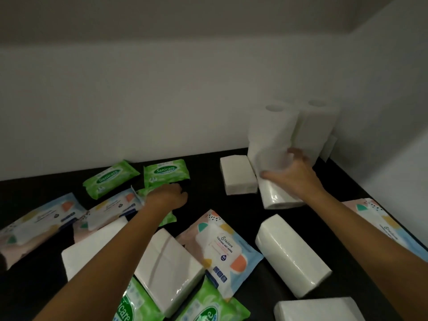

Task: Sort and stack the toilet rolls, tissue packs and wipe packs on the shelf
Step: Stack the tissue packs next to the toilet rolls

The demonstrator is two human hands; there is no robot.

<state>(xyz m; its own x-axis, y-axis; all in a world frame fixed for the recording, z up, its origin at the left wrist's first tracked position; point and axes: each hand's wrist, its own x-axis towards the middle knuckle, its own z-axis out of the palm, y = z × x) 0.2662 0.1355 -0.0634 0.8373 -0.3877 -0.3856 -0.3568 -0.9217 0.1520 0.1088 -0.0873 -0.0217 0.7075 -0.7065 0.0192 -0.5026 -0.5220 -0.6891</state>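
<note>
My right hand (293, 174) grips a wrapped white toilet roll (274, 181), tilted, in front of several upright rolls (308, 128) stacked in the back right corner. My left hand (168, 195) reaches over a small green Sanicare wipe pack (148, 193) and grips it; its fingers are partly hidden. Two more green packs (111, 178) (165, 172) lie by the back wall. White tissue packs (237, 173) (293, 254) (168, 269) and pastel wet wipe packs (222, 249) (39, 222) lie scattered on the dark shelf (203, 163).
Another pastel wipe pack (379, 223) lies along the right edge by the side wall. Large green packs (208, 306) and a tissue pack (319, 309) sit at the front edge. White walls close the shelf at the back and the right.
</note>
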